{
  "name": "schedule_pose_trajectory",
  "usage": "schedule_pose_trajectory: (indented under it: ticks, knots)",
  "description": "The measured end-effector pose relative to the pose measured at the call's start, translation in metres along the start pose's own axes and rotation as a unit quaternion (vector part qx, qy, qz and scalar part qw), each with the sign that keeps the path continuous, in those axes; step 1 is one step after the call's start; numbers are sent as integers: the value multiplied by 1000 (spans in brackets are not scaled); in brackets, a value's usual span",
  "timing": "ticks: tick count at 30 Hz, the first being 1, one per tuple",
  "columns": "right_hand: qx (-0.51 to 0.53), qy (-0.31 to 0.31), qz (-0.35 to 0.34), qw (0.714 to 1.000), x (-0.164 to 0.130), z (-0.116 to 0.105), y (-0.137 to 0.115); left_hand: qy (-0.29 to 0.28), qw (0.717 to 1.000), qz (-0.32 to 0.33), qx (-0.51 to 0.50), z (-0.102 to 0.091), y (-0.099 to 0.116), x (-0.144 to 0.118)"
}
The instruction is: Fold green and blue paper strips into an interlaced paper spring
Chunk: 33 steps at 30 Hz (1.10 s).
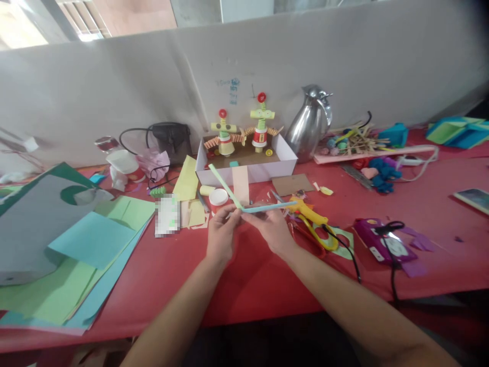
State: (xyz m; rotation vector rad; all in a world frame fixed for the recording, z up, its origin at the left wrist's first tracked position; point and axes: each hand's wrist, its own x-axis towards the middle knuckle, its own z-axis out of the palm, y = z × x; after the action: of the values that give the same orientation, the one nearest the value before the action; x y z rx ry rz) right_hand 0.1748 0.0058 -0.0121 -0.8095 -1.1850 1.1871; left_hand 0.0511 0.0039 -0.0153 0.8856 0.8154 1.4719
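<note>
Above the red table my left hand (222, 232) and my right hand (273, 229) meet, fingertips pinching two paper strips where their ends join. The light green paper strip (223, 184) slants up and to the left from the joint. To the right runs the light blue paper strip (269, 207), along my right fingers. Just behind my left hand stands a red and white paper cup (219, 198). Farther back, a white box (248, 176) holds two paper-cup figures, a left one (225, 142) and a taller right one (261, 130), with springy folded-paper arms.
A yellow glue gun (311, 211) and yellow-handled scissors (321, 239) lie right of my hands. Beyond them is a purple box with a cord (384, 242). A steel jug (310, 122) stands behind. Coloured paper sheets (95, 239) cover the left side; a phone (473, 200) lies far right.
</note>
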Motion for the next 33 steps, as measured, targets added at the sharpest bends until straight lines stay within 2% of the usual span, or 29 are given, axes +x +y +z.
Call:
schedule_pose_trajectory:
  ticks: [4, 7, 12, 15, 17, 19, 22, 25, 27, 30, 33]
  knots:
    - [-126, 20, -139, 982, -6, -1, -9, -37, 998, -14, -50, -3, 3, 2]
    - [-170, 29, -207, 963, -12, 1, -14, -52, 995, -28, -77, -6, 2, 1]
    - [-250, 68, -259, 931, -13, -2, -11, -64, 993, -50, -90, -5, -2, -1]
    - [-291, 82, -255, 918, -8, -5, -5, -73, 996, -13, -45, -4, -3, 0]
    - [-276, 78, -229, 930, -5, -6, -3, -75, 997, 25, 3, -6, -1, 2]
    - [-212, 52, -174, 960, -3, -5, -2, -81, 994, 40, 54, -10, 3, 5]
    - [-66, -36, -29, 997, 0, -6, -5, -130, 984, 26, 119, -17, 14, 10]
    - [39, -106, 109, 988, 5, -12, -9, -182, 964, 50, 185, -23, 25, 14]
    - [83, -120, 168, 975, 7, -17, -9, -184, 952, 97, 223, -24, 29, 15]
    - [126, -134, 221, 958, 9, -21, -9, -175, 937, 158, 257, -24, 30, 14]
    - [149, -131, 244, 949, 9, -20, -7, -164, 926, 192, 283, -22, 29, 13]
